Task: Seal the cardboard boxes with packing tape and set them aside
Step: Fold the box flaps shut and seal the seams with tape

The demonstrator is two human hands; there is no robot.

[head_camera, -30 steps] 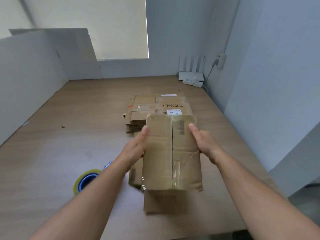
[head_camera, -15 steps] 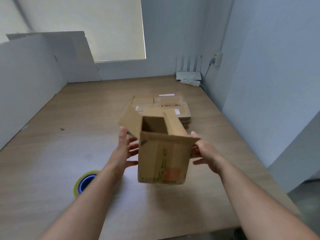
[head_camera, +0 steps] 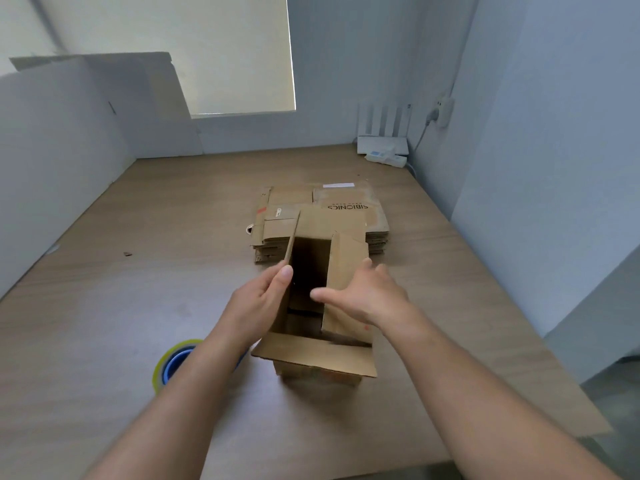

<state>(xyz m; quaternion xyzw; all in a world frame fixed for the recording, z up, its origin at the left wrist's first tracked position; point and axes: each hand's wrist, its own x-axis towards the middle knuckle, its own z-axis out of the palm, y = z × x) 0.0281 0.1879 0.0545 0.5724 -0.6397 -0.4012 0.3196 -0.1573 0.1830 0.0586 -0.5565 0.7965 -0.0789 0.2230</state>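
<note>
An open-topped brown cardboard box (head_camera: pixel 313 355) stands upright on the wooden table (head_camera: pixel 104 306), near the middle of the view, with its four top flaps loose. The left hand (head_camera: pixel 261 301) pinches the box's left flap (head_camera: pixel 293 237): the thumb lies on the inner side, and the other fingers are hidden behind the card. The right hand (head_camera: pixel 363 296) rests flat on the right flap (head_camera: pixel 346 261) with its fingers straight and spread, tipping the flap over the opening. The near flap juts toward the camera and covers most of the box's front, where only a strip of orange print shows, unreadable.

At twelve o'clock from the box, just behind it, lies a stack of flattened brown cardboard boxes (head_camera: pixel 277 233). The top sheet reads "SIBIONICS" (head_camera: pixel 348 206), upside down; the smaller line beside it is too fine to read, and so is a white label (head_camera: pixel 338 185) at its far edge.

At eight o'clock, a roll of yellowish packing tape on a blue core (head_camera: pixel 166 363) is half hidden by the left forearm. At one o'clock, far off, stands a white router with antennas (head_camera: pixel 382 143).
</note>
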